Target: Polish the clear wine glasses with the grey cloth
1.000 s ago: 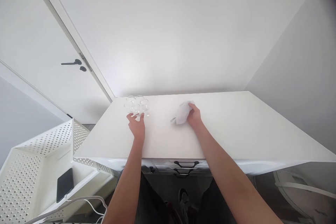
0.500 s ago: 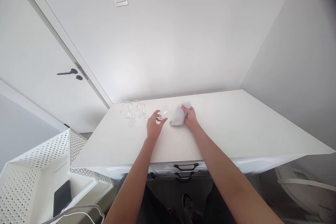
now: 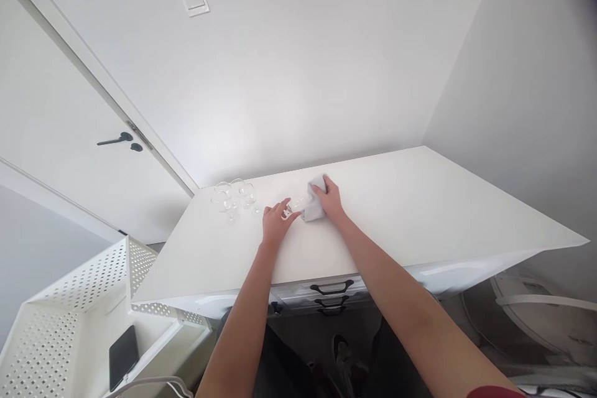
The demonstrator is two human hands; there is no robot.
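Between finger and thumb, my left hand (image 3: 276, 222) pinches the base end of a small clear stemmed glass (image 3: 298, 203), tilted with its bowl toward the right. My right hand (image 3: 330, 199) grips a light grey cloth (image 3: 316, 200), which covers the bowl end of that glass. How far the cloth reaches inside the bowl is hidden. To the left, several similar clear stemmed glasses (image 3: 234, 198) stand in a cluster on the white cabinet top (image 3: 401, 217).
Below the top's front edge are drawers with black handles (image 3: 332, 286). A white perforated organizer (image 3: 84, 280) holding a black flat device (image 3: 124, 357) sits at lower left. A door with a black lever (image 3: 115, 138) is on the left; a wall stands behind.
The glass and cloth, apart before, have come together, with the cloth now over the bowl end. My right hand has moved slightly left, and the camera view has shifted a little.
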